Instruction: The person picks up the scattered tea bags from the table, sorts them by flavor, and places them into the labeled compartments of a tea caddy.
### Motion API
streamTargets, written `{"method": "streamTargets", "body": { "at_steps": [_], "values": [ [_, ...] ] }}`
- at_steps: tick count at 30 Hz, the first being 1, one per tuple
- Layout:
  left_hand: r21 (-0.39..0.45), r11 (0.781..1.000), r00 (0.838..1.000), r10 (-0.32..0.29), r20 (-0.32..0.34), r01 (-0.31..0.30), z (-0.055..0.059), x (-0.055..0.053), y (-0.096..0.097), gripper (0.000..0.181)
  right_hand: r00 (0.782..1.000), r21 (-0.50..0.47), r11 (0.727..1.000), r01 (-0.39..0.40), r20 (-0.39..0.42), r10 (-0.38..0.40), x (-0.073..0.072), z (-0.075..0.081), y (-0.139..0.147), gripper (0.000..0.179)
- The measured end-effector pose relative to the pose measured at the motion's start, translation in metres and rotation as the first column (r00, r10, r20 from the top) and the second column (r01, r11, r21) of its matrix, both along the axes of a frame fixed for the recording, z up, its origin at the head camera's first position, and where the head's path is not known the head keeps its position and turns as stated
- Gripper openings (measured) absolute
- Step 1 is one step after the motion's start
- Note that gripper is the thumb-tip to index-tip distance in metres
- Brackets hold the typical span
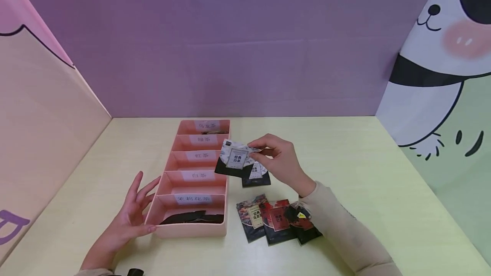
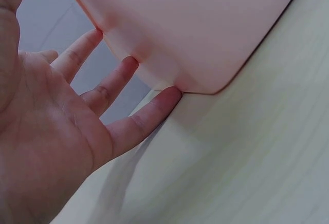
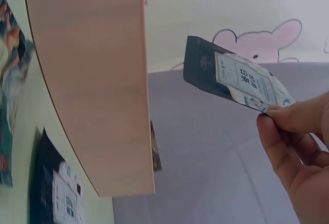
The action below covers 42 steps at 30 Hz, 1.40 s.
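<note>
Tea packet (image 1: 232, 161), raised at the right rim of the pink box (image 1: 192, 231); your right hand (image 1: 281, 161) pinches it by one corner. Your left hand (image 1: 132, 214), fingers spread, touches the box's left side. Slackening the pinch could drop the packet; pushing too hard leftwards-to-right could shove the box into the neighbouring packets (image 1: 251, 220).

One purple wall (image 1: 245, 46), upper centre; one pink-and-cream panel (image 1: 42, 110), left; one panda-printed panel (image 1: 433, 61), right; one pale tabletop (image 1: 345, 152), below.

Packets (image 1: 279, 221) right of box (image 1: 192, 231)
</note>
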State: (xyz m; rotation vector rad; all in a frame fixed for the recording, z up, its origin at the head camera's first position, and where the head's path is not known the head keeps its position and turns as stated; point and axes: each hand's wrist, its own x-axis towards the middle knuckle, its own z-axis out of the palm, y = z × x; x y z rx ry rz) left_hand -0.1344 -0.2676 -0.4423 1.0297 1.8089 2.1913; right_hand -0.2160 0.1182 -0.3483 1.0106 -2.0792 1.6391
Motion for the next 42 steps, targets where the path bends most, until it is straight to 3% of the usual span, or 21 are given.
{"method": "streamTargets", "body": {
  "at_steps": [9,14,19,25,30,36,39,42],
  "values": [
    [0.012,1.0,1.0,-0.014,-0.002,0.014,0.001,0.002,-0.001,0.122,0.996,-0.107,0.993,-0.056,-0.07,0.049,0.012,-0.007,-0.028,0.023],
    [-0.011,1.0,1.0,0.008,-0.002,-0.008,0.001,0.004,-0.002,0.123,0.983,-0.111,0.991,-0.079,-0.176,0.058,0.017,-0.018,-0.042,0.024],
    [-0.023,1.0,1.0,0.02,-0.002,-0.02,0.002,0.003,-0.002,0.123,0.936,-0.022,0.993,-0.12,-0.336,0.106,0.018,-0.027,-0.049,0.026],
    [0.012,1.0,0.999,-0.004,-0.036,0.004,-0.002,0.0,0.0,0.121,0.864,0.17,0.982,-0.081,-0.479,0.154,0.019,-0.031,-0.05,0.029],
    [0.009,1.0,1.0,0.003,-0.029,-0.003,-0.001,0.001,0.0,0.122,0.815,0.316,0.948,-0.028,-0.542,0.205,0.022,-0.032,-0.05,0.027],
    [0.011,1.0,1.0,-0.013,-0.008,0.013,0.001,0.001,0.001,0.123,0.782,0.478,0.873,0.096,-0.579,0.231,0.024,-0.035,-0.048,0.021],
    [0.02,1.0,1.0,-0.024,-0.017,0.024,0.001,0.0,0.002,0.123,0.778,0.528,0.837,0.146,-0.584,0.233,0.024,-0.037,-0.048,0.02],
    [0.031,0.999,0.999,-0.032,-0.032,0.033,0.0,-0.001,0.001,0.123,0.791,0.561,0.815,0.146,-0.56,0.244,0.024,-0.037,-0.048,0.02]
  ]
}}
